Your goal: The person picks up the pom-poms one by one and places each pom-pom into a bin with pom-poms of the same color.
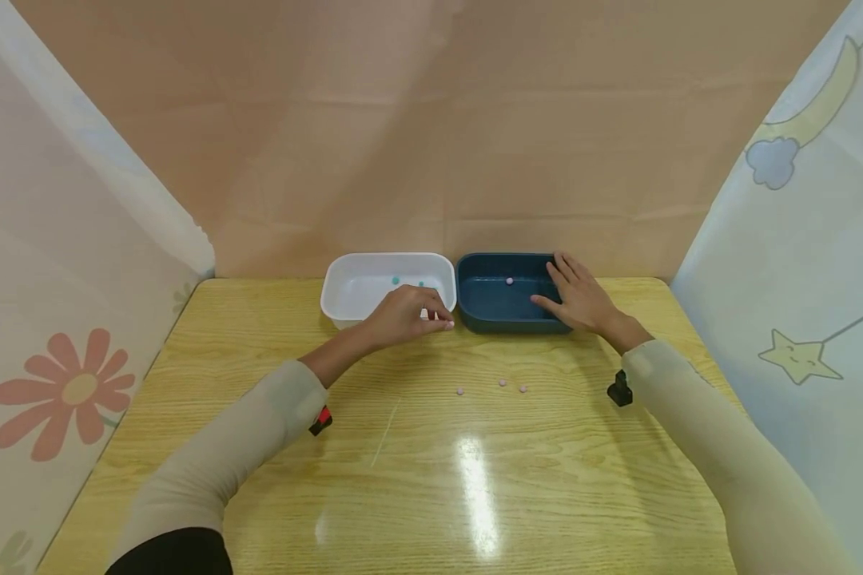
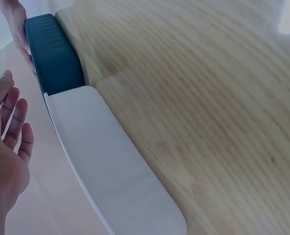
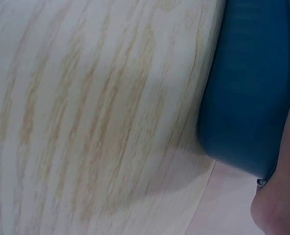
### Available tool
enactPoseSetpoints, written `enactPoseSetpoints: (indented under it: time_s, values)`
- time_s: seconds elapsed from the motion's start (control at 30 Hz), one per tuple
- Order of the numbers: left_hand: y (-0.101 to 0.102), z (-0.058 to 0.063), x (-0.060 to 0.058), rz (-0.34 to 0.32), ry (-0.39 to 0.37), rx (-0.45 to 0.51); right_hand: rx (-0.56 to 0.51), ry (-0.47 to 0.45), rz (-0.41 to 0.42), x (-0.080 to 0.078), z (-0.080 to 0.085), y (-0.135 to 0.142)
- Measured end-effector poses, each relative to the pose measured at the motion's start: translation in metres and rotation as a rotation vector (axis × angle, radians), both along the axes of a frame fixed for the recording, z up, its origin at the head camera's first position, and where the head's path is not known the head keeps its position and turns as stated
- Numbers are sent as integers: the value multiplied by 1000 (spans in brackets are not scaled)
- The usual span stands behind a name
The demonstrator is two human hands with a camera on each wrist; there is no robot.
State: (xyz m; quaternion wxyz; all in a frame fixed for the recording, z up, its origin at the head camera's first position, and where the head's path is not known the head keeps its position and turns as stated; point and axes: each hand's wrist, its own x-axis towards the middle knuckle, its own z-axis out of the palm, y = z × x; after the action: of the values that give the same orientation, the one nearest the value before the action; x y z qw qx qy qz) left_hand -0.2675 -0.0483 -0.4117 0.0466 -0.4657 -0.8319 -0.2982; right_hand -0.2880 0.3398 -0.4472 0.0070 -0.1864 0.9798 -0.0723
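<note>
Left hand: pinching a pale pink ball between thumb and forefinger, at the near right corner of the white tray.
Right hand: resting on the right end of the dark blue tray, with fingers straight and spread wide.
White tray: standing along the far edge of the tabletop, with teal balls inside, partly hidden behind the left hand.
Dark blue tray: touching the white tray's right side, with one pink ball inside.
Loose pink balls: three, lying near each other before the dark blue tray, well apart from the tabletop's left and right edges.
Room: broad wood grain on both sides of the loose balls; narrower from the dark blue tray to the far right corner.
</note>
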Motion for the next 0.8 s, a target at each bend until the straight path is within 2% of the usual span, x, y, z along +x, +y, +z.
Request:
enactPoseSetpoints:
  time_s: [0.3,0.8]
  values:
    - [10,4,-15,16,-5,36,-17,6,2,0,-1,1]
    - [30,10,-30,113,4,49,20,-5,-12,0,1,-2]
